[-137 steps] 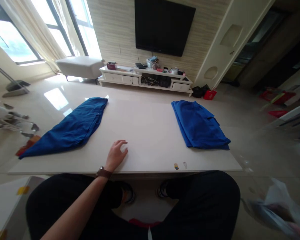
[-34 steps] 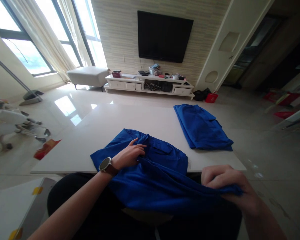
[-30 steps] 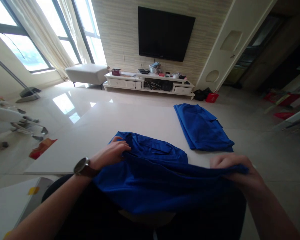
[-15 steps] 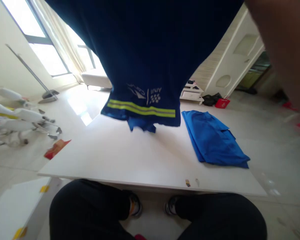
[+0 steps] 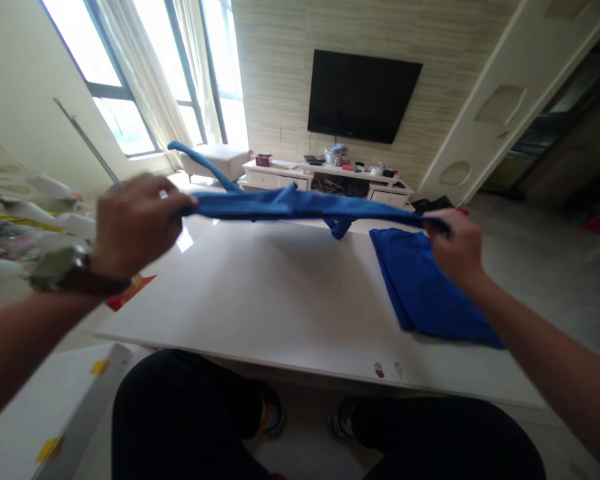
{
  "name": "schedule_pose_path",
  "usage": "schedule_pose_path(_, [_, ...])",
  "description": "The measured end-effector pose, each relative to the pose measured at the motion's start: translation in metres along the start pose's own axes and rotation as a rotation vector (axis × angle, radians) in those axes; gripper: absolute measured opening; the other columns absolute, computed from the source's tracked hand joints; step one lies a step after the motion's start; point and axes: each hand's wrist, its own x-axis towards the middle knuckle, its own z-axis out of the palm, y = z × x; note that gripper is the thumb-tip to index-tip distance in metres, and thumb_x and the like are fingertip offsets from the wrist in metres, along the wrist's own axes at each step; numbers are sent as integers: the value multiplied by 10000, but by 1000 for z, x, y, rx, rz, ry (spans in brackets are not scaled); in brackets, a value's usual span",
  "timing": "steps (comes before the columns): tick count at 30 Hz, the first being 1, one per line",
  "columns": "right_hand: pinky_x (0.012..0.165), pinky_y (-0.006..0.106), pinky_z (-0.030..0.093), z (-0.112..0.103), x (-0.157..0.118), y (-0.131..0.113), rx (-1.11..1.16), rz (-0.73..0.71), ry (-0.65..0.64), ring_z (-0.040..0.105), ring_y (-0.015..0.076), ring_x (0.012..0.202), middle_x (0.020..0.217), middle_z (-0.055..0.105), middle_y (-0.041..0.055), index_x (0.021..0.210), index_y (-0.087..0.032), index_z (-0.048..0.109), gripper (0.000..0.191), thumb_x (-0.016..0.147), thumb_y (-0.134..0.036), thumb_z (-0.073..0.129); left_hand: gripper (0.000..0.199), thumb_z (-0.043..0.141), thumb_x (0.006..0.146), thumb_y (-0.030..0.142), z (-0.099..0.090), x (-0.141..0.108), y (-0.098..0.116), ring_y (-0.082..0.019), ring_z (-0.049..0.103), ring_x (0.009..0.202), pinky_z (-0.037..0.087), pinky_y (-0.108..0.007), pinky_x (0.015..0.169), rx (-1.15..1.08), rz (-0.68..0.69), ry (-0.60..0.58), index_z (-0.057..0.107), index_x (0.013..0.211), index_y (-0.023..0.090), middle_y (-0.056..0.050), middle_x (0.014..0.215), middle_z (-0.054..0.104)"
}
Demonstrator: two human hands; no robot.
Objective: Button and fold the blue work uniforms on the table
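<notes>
A blue work shirt (image 5: 290, 203) is stretched nearly level between my two hands, above the white table. My left hand (image 5: 137, 220), with a watch on the wrist, pinches its left end. At the other end, my right hand (image 5: 455, 240) is closed on the cloth. A narrow strip of the shirt swings out to the far left, and a small piece hangs below the middle. The rest of the shirt is hidden behind the taut edge. Behind my right hand and forearm, a folded blue garment (image 5: 420, 293) lies on the table's right part.
The white table (image 5: 260, 307) stands before my knees, with two small stickers near its front edge. A white box-like piece with yellow tabs (image 5: 55, 413) is at lower left. Beyond the table are a cluttered TV cabinet (image 5: 275, 177) and a grey bench (image 5: 215, 163).
The shirt, earlier hanging large in front of the view with its yellow stripe showing, has swung away and is now seen edge-on. Both hands have come into view, and the view has tilted up.
</notes>
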Motion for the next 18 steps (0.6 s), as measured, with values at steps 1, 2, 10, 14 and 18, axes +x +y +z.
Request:
schedule_pose_path(1, [995, 388, 482, 13, -43, -2, 45, -4, -86, 615, 221, 1090, 1138, 714, 119, 1099, -210, 709, 245, 993, -295, 506, 228, 495, 1009, 191, 10, -25, 9, -213, 618, 1030, 546, -403, 864, 5, 33, -32, 694, 1109, 144, -71, 1085, 652])
schedule_pose_path(2, [996, 410, 490, 25, -88, -4, 64, 3, -174, 621, 241, 1122, 1161, 717, 109, 1086, -210, 724, 251, 966, -268, 511, 266, 457, 984, 116, 22, -54, 19, -206, 609, 994, 535, -365, 830, -14, 77, -92, 715, 1042, 153, -63, 1023, 655])
schedule_pose_path(10, [1096, 434, 460, 63, -284, -29, 220, 240, -771, 607, 269, 1231, 1225, 709, 92, 1039, -222, 771, 363, 802, -105, 522, 426, 453, 786, -39, 84, -210, 72, -217, 613, 972, 484, -346, 865, -402, 86, -693, 715, 960, 249, -46, 992, 676])
schedule_pose_path(14, [1057, 410, 469, 57, -292, -37, 214, 261, -850, 618, 262, 1164, 1190, 695, 105, 1062, -214, 755, 378, 806, -92, 505, 403, 522, 780, 13, 84, -213, 69, -235, 627, 1054, 470, -387, 962, -454, 3, -816, 722, 1024, 263, -51, 1059, 684])
schedule_pose_path(18, [965, 371, 492, 49, -293, -53, 212, 238, -914, 629, 243, 1046, 1065, 690, 88, 1041, -222, 740, 371, 829, -73, 475, 477, 539, 751, 7, 87, -221, 63, -245, 614, 1147, 481, -377, 1001, -469, -45, -796, 728, 1105, 266, -71, 1173, 673])
